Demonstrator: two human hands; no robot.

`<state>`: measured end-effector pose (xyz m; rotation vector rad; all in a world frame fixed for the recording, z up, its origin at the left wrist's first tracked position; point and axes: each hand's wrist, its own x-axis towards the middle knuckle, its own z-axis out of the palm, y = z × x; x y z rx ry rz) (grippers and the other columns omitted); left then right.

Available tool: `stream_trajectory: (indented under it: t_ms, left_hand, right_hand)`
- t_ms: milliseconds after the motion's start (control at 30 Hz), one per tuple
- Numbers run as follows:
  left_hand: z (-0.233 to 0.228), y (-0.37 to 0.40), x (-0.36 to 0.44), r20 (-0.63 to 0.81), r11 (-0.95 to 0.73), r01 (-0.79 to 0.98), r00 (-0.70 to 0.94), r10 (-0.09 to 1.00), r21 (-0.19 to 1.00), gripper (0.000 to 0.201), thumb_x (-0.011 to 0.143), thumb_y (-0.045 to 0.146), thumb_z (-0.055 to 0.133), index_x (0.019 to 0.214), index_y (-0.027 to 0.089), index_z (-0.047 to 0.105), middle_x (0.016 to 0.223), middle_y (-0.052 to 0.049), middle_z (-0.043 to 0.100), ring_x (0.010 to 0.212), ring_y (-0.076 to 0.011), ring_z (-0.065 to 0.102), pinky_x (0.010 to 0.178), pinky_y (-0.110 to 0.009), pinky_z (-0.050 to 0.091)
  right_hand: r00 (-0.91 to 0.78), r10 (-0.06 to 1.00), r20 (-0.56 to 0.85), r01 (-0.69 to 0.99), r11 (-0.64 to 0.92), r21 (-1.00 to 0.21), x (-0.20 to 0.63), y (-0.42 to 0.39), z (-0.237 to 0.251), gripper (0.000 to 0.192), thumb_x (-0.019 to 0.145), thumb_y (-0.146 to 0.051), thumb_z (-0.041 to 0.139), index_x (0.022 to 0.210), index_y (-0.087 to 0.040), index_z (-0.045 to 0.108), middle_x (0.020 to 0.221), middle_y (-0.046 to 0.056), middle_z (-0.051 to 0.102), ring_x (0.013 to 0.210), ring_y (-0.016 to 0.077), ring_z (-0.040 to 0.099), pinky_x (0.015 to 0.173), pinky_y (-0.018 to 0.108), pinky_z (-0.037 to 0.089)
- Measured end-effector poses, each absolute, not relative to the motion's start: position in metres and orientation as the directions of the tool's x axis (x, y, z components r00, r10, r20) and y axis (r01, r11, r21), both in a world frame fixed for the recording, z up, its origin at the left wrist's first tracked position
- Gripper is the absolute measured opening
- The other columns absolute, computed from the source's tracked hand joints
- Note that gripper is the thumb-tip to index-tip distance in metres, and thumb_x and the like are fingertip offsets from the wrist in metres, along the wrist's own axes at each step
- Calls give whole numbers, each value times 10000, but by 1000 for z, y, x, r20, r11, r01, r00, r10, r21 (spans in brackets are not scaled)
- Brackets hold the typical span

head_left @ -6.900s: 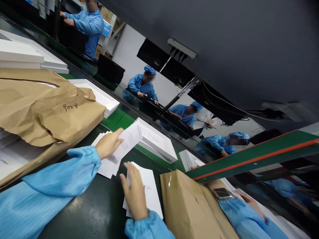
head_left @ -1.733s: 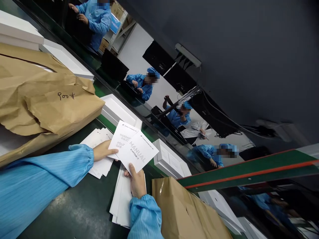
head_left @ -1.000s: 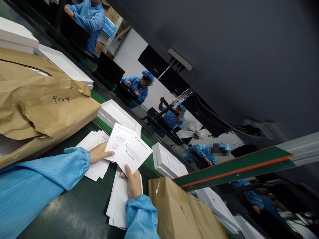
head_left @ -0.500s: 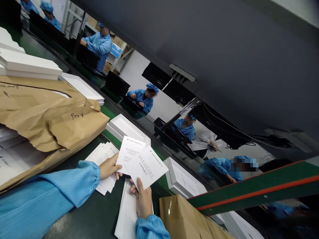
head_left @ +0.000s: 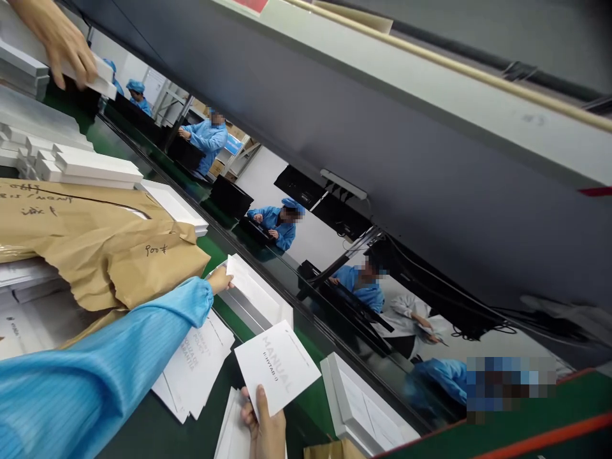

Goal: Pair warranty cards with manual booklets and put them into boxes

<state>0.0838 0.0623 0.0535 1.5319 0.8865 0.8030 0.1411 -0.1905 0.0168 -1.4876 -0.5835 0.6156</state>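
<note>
Left hand (head_left: 220, 280) reached to white box (head_left: 255, 296); right hand (head_left: 262, 427) pinches manual (head_left: 277, 366)

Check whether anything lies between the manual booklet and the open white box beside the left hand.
Nothing visible does. The right hand holds the white MANUAL booklet up; only a bare green strip separates it from the open white box, whose near edge the left hand touches.

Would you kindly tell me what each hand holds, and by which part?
The right hand pinches the MANUAL booklet by its bottom edge. The left hand touches the open white box at its near corner.
</note>
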Motion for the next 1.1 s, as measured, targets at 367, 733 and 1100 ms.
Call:
stream_trajectory:
  t_ms: [367,733,1100]
  left_hand:
    - [49,62,83,247,-373,367,347,905,852,321,754,243,347,1068,192,389,1028,-94,454,961,-192,411,778,-354,326]
    - [42,76,100,428,-762,440,641,637,476,283,757,327,323,694,216,575,863,-23,585,1060,-167,316,888,-449,91]
    - [47,43,89,500,-739,491,545,673,461,259,728,255,393,959,166,468,1198,-117,332,1133,-231,194,902,-453,67]
  right_hand:
    - [768,639,38,70,-25,-997,147,-184,4,352,438,-549,561,508,-204,549,479,49,591,304,121,393,302,270,301]
    - [725,688,30,177,-144,-974,149,-182,3,389,491,-581,489,440,-204,564,323,16,490,284,132,382,325,265,266]
    - [683,729,53,155,-74,-985,163,-188,-11,97,587,-409,466,637,-328,442,582,24,594,369,193,482,354,346,317]
